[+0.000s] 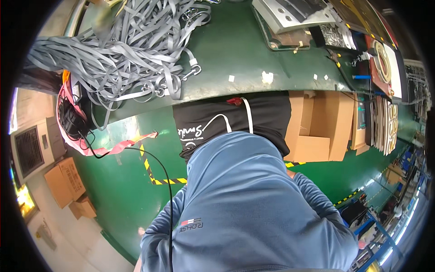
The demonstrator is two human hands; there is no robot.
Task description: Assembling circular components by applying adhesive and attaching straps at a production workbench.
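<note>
Both of my arms hang down beside my body in blue-grey sleeves. At the end of the right sleeve a small patch of my right hand (290, 173) shows next to my shirt's edge, near the cardboard box; its fingers are hidden. Beside the left sleeve only a sliver of skin, seemingly my left hand (141, 231), can be seen, with no fingers to make out. Across my lap lies black cloth (267, 113) with white print and a white cord. A tangled heap of grey straps (131, 59) with metal snap hooks (192, 71) covers the left of the bench.
The green workbench (222, 50) runs across the front. An open cardboard box (312, 147) stands at my right, before stacked boards (383, 122). A white metal device (294, 16) and a tray of small metal parts (335, 36) sit at the back right. A black cable (169, 199) hangs down.
</note>
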